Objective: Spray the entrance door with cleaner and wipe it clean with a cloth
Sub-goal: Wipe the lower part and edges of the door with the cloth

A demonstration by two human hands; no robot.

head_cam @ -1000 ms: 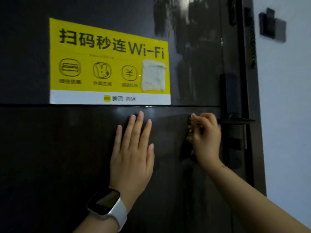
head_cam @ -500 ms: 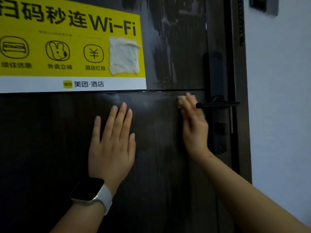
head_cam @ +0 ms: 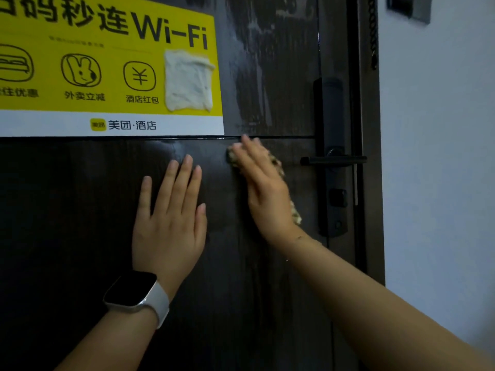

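Observation:
The dark wood-grain entrance door (head_cam: pixel 80 236) fills the view, with pale wet streaks on its upper right panel. My right hand (head_cam: pixel 265 186) lies flat with straight fingers and presses a speckled beige cloth (head_cam: pixel 294 214) against the door, just below the panel seam and left of the handle. Only the cloth's edges show around the hand. My left hand (head_cam: pixel 171 223), with a white-strapped watch on the wrist, rests flat on the door to the left, fingers spread. No spray bottle is in view.
A yellow Wi-Fi poster (head_cam: pixel 107 62) with a whitish torn patch (head_cam: pixel 188 80) sticks to the upper door. The black lever handle (head_cam: pixel 333 159) and lock plate (head_cam: pixel 332 156) sit at the right, beside the door frame and a white wall (head_cam: pixel 442 156).
My right hand has flattened out from a curled grip near the handle and slid left along the seam with the cloth. The view has moved closer. My left hand stays put.

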